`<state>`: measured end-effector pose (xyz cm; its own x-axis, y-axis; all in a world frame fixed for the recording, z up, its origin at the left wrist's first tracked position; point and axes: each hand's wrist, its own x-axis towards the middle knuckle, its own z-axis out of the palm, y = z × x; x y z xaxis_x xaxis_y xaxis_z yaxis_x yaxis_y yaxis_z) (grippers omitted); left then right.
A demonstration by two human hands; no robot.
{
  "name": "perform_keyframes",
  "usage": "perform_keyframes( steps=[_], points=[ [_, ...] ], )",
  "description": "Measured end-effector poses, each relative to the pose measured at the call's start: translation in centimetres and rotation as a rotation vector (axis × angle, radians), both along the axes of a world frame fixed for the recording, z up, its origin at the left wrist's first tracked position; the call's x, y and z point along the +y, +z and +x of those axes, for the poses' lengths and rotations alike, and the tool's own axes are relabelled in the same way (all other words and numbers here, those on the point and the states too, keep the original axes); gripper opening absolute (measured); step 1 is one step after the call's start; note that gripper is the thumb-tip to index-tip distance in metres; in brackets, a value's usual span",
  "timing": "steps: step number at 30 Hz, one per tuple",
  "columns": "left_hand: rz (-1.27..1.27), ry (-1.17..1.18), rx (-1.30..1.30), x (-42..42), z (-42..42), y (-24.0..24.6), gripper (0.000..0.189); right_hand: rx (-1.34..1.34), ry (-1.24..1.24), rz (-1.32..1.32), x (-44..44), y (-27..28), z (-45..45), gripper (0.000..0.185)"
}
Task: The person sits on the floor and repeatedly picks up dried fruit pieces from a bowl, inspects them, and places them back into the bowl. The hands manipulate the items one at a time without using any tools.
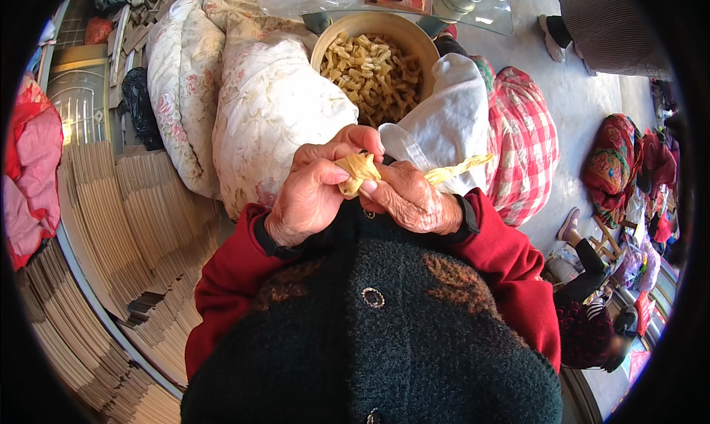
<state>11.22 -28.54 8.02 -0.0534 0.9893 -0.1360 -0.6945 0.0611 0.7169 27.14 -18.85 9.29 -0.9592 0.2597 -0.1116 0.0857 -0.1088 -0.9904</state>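
Note:
In front of my chest, a pale yellow, leaf-like strip (358, 171) is folded into a small, twisted bundle. My left hand (313, 194) pinches it from the left, thumb on top. On the other side, the thumb and fingers of my right hand (416, 199) grip its lower right edge. A narrow yellow length (460, 169) sticks out to the right behind my right hand; whether it joins the bundle is hidden. Just beyond my hands stands a round tub (327, 38) holding many small, yellowish-brown folded pieces (377, 69).
A floral quilt (277, 108) lies left of the tub, white cloth (452, 102) and red checked fabric (524, 141) to its right. Beyond is a glass-topped table (488, 22). Stacked cardboard (122, 213) fills the left. Another person (588, 313) sits at lower right; a further person's foot (552, 38) shows upper right.

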Motion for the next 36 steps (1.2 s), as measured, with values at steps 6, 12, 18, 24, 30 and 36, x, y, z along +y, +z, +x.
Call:
perform_keyframes(
  steps=[6, 12, 18, 24, 30, 36],
  points=[
    [0.005, -0.091, -0.156, -0.1, 0.5, 1.1, 0.022, 0.117, -0.115, 0.129, -0.4, -0.8, 0.0, 0.022],
    [0.112, 0.052, 0.348, 0.4, -0.2, 1.3, 0.022, 0.116, -0.158, 0.649, 0.4, -0.6, 0.2, 0.014],
    [-0.128, 0.014, 0.705, -0.1, 0.2, 1.0, 0.022, 0.134, -0.200, 1.093, 1.9, -0.7, 0.0, 0.018],
    [-0.174, -0.082, 0.611, -0.4, 0.0, 1.2, 0.023, 0.144, -0.080, 1.100, 3.1, -0.5, 0.9, 0.019],
    [0.013, -0.190, 0.727, -0.6, -0.9, 1.3, 0.018, 0.150, 0.043, 0.806, 4.1, 0.7, 2.0, 0.026],
    [0.126, -0.187, 0.897, -1.0, -3.0, 1.6, 0.022, 0.108, 0.067, 0.729, 5.4, 1.7, 3.1, 0.029]
  ],
)
